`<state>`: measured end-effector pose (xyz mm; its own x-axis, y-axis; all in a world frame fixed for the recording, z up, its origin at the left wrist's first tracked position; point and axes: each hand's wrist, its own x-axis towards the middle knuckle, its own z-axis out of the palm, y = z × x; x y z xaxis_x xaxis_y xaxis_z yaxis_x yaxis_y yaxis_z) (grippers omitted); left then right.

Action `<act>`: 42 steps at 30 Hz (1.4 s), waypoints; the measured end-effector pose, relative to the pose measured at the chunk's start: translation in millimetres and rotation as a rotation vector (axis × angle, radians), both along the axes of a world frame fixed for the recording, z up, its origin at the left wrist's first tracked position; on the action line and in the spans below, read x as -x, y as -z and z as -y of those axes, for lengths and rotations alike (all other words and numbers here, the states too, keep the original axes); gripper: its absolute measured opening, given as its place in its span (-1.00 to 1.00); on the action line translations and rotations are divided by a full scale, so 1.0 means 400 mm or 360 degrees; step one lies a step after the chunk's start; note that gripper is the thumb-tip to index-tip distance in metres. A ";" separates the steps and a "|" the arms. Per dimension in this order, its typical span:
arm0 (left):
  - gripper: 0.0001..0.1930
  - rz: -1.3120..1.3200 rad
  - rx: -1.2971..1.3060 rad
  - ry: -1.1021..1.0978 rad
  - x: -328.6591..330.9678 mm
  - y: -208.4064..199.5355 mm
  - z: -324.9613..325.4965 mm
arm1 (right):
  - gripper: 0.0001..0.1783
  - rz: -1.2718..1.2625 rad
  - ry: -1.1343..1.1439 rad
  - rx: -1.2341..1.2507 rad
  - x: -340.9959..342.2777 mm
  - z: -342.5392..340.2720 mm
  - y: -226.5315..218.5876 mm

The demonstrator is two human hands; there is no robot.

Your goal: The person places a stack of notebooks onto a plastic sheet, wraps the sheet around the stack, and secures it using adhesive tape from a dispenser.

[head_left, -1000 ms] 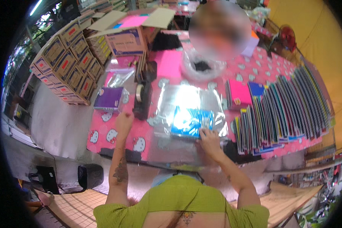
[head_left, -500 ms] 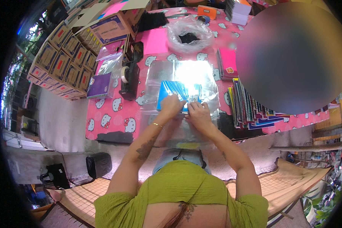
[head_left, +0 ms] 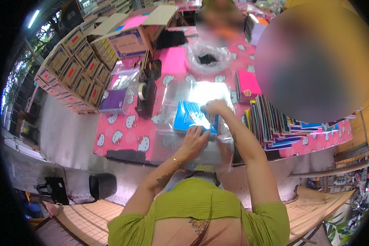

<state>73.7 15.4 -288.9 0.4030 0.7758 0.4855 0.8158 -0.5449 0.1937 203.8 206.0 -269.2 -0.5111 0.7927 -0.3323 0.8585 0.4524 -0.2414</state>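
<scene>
A blue notebook (head_left: 183,119) lies in front of me, with shiny clear plastic (head_left: 174,95) over and around it. My left hand (head_left: 195,141) rests at its near edge, fingers stretched out over the plastic. Toward the notebook's far right corner, my right hand (head_left: 217,107) is closed, its fingers curled down against the plastic. Whatever it pinches is hidden under the fingers. Glare covers part of the plastic beyond the notebook.
Left of the plastic stands a black tape dispenser (head_left: 146,98), beside a purple notebook (head_left: 112,100). Rows of spiral notebooks (head_left: 268,119) and a pink notebook (head_left: 249,84) lie to the right. A clear plastic bag (head_left: 209,57) sits farther back. Stacked cartons (head_left: 71,74) stand at left.
My right hand has moved up to the notebook's far right, and my left hand has come down to its near edge. The view has tilted, and a blurred person shows at the back.
</scene>
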 end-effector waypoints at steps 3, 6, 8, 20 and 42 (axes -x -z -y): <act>-0.63 0.0071 -0.0123 0.0100 0.076 0.004 -0.009 | -0.26 -0.0292 -0.0093 0.0302 -0.056 -0.134 -0.034; -0.61 0.0988 0.0110 -0.0128 0.197 -0.073 -0.005 | -0.31 -0.0867 0.0262 0.0966 -0.112 -0.125 -0.183; -0.57 0.1511 0.0567 -0.0354 0.277 -0.085 -0.006 | -0.41 -0.1281 0.0285 0.1050 -0.107 -0.039 -0.217; -0.27 0.1556 0.0991 -0.0015 0.342 -0.134 -0.120 | -0.09 -0.1709 0.0314 0.0369 -0.029 0.188 -0.044; -0.84 0.2244 0.0657 -0.0695 0.705 0.091 -0.146 | -0.67 -0.0826 -0.0327 -0.0988 0.166 0.362 -0.494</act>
<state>-208.1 73.9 -325.2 -0.4746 0.8802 -0.0072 -0.0794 -0.0346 0.9962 137.6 61.1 -71.6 -0.6333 0.6285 0.4517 0.5930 0.7690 -0.2386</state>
